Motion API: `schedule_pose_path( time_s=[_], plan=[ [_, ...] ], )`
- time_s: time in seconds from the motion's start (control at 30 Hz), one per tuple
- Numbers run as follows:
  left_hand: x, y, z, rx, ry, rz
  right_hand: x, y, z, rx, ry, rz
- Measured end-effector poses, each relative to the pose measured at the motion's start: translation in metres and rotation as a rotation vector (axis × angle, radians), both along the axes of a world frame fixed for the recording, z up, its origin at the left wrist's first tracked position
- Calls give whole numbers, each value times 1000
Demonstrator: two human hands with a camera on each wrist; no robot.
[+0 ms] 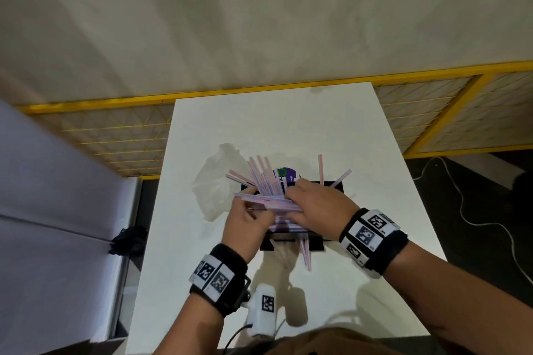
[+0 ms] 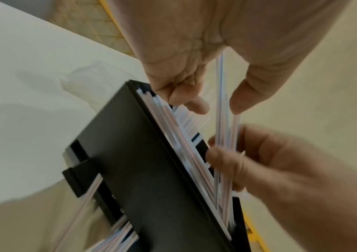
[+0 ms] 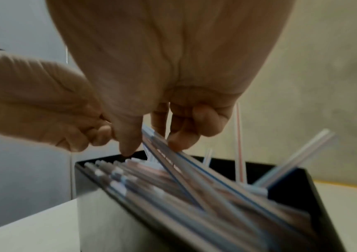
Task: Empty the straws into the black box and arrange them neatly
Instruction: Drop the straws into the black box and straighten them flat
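A black box stands mid-table, full of striped straws that fan out at all angles over its rim. My left hand grips a flat bundle of straws at the box's left side. My right hand pinches the same bundle from the right. In the left wrist view a few straws run between the thumb and curled fingers of my left hand, beside the box. In the right wrist view my right hand pinches straws above the box. A few straws poke out at its front.
A crumpled clear plastic bag lies left of the box, and a purple round object sits behind it. A white tagged device is at the near table edge. A yellow mesh fence runs behind the white table.
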State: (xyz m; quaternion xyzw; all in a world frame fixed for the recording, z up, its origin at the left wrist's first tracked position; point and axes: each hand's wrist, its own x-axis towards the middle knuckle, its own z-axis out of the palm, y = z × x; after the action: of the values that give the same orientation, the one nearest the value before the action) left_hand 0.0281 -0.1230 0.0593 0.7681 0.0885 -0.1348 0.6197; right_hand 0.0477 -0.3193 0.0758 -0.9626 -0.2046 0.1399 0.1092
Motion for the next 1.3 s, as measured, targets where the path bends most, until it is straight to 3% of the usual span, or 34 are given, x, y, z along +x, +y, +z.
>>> schedule_pose_path(
  time_s=[0.1, 0.23, 0.4, 0.5, 0.63, 0.8, 0.97, 1.1, 1.3],
  plan=[
    [1, 18, -5, -8, 34, 122, -5, -5, -14, 11, 69, -18],
    [3, 26, -12, -43, 30, 154, -13, -12, -25, 15, 66, -64],
    [-2, 15, -19, 182, -83, -31, -13, -9, -25, 96, 90, -106],
    [-2, 9, -25, 435, -240, -167, -14, -10, -22, 198, 52, -118],
    [0, 9, -34, 661, -340, -210, -20, -18, -24, 61, -68, -122],
    [-1, 5, -35, 721, -412, -338, -29, -22, -29, 39, 2, -140],
    [0, -3, -36, 810, -496, -526, -36, -19, -14, 110, -68, -135],
    [3, -5, -40, 894, -510, -576, -55, -18, 2, 271, -127, -157],
    [10, 4, -44, 884, -524, -569, -89, -30, -13, 337, 167, -127]
  ],
)
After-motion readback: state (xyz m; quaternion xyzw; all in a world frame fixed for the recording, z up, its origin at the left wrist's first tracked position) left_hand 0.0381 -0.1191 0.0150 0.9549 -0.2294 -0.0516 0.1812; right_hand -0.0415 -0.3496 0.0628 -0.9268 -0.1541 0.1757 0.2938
